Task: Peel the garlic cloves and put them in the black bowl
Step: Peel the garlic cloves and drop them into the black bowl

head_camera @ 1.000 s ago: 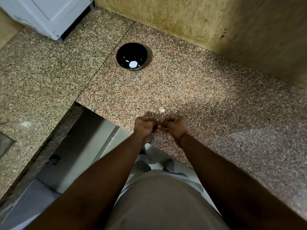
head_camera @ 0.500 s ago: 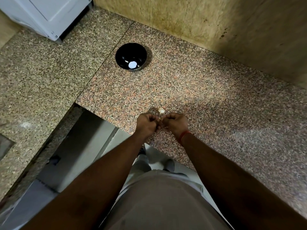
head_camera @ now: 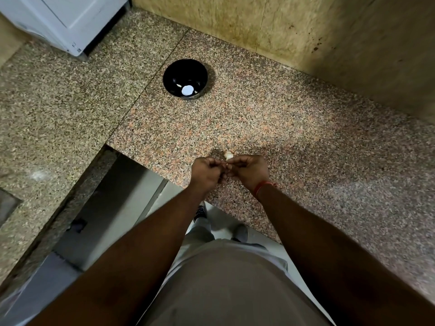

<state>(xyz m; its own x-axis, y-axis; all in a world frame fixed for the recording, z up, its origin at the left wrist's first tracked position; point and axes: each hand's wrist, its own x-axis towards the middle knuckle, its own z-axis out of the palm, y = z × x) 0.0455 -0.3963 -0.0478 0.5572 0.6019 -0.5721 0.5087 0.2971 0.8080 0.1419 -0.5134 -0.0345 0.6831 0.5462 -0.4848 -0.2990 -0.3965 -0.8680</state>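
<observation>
Speckled granite countertop [head_camera: 270,128] fills most of the view, with a seam running across it and an L-shaped cutout at its near left edge. At the counter's far left corner sits a white appliance [head_camera: 70,22], and a stained yellowish wall [head_camera: 294,27] runs along the counter's back and right side. Below the counter's near edge you can see pale floor [head_camera: 122,208], grey trousers [head_camera: 226,285] and a shoe [head_camera: 240,232].

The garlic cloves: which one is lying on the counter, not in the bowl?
The pale garlic clove just beyond the hands lies on the granite counter; the other pale pieces sit inside the black bowl.
</observation>
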